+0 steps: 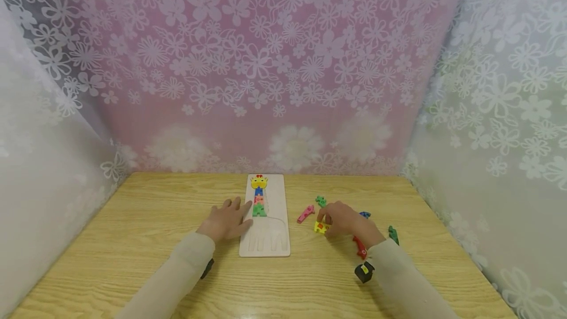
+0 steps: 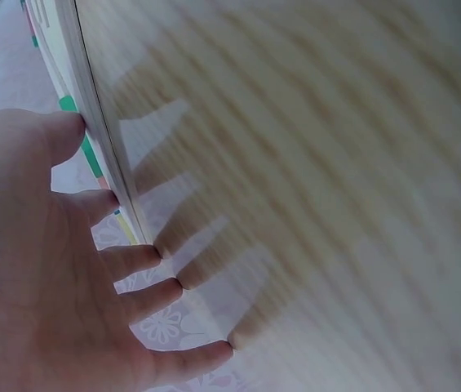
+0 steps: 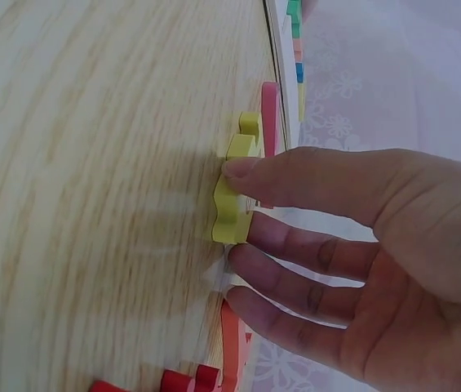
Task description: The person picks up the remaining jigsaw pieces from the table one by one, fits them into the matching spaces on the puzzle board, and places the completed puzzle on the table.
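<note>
A pale wooden puzzle board [image 1: 276, 206] holds a giraffe's yellow head [image 1: 259, 182] with blue, salmon and green neck pieces below it; its body and leg recesses are bare. Fingers spread, my left hand [image 1: 226, 220] rests at the board's left edge, thumb and index finger overlapping it. To the board's right, my right hand [image 1: 344, 218] pinches a yellow puzzle piece [image 1: 320, 228] with an orange mark. In the right wrist view, the thumb presses the side of that yellow piece [image 3: 228, 204], low over the table. The other fingertips reach down beside it.
Between board and right hand lies a pink piece [image 1: 305, 214], with a green piece [image 1: 321, 201] behind it. A red piece [image 1: 360, 247], a blue piece [image 1: 365, 214] and a dark green piece [image 1: 393, 235] lie around the right wrist. Floral curtains surround the wooden table [image 1: 177, 196].
</note>
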Demonstrator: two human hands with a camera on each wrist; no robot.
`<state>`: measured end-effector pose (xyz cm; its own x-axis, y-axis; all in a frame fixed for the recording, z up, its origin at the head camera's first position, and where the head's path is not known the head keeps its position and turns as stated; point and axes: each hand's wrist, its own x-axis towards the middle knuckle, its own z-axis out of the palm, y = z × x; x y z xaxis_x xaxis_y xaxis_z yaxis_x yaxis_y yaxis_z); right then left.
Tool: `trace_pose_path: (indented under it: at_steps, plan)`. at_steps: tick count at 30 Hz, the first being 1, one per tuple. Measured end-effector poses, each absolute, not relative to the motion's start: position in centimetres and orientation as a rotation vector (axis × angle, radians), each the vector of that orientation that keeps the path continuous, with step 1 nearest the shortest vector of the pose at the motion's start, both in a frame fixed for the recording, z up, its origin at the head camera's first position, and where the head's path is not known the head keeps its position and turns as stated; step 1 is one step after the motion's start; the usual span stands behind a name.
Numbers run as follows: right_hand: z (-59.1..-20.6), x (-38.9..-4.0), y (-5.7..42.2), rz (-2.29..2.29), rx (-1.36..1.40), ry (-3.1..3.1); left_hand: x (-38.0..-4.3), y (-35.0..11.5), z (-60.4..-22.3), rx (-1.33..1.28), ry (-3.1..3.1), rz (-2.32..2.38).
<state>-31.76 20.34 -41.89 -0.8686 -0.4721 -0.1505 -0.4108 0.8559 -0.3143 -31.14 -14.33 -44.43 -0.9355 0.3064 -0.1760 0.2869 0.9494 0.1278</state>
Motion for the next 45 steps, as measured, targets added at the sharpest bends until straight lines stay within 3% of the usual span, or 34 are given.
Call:
trace_pose_path:
  at_steps: [30, 45]
  plan:
    - [-40.7, -32.8, 18.0, -0.484, -1.051, 2.802, -31.2, -14.3, -44.9, 0.368, 2.938, 0.151]
    - [-41.0, -33.6, 13.8, -0.496, -1.013, 2.780, -31.2, -14.2, -44.6, 0.355, 2.939, 0.141]
